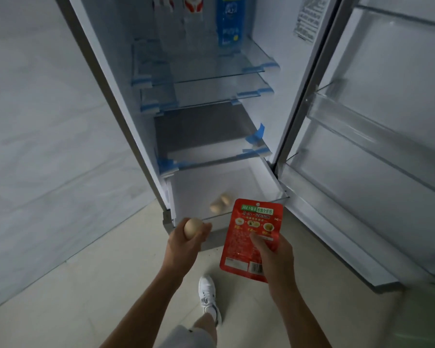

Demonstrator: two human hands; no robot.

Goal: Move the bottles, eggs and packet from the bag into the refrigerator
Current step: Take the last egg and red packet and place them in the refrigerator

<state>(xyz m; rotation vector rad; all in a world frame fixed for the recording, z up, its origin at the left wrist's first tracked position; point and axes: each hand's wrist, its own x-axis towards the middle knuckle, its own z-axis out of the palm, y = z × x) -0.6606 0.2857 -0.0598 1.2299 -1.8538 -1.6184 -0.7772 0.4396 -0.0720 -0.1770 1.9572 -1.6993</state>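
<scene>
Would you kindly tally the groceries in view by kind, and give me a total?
Eggs: 3, two in the drawer, one egg in the left hand
Packet: 1, red, in the right hand
Bottles: 2, on the top shelf, partly cut off
Carton: 1, blue, same shelf
Total: 7

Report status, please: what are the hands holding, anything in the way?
Left hand grips an egg. Right hand holds the red packet. Two eggs already in the open bottom drawer. Path clear.
</scene>
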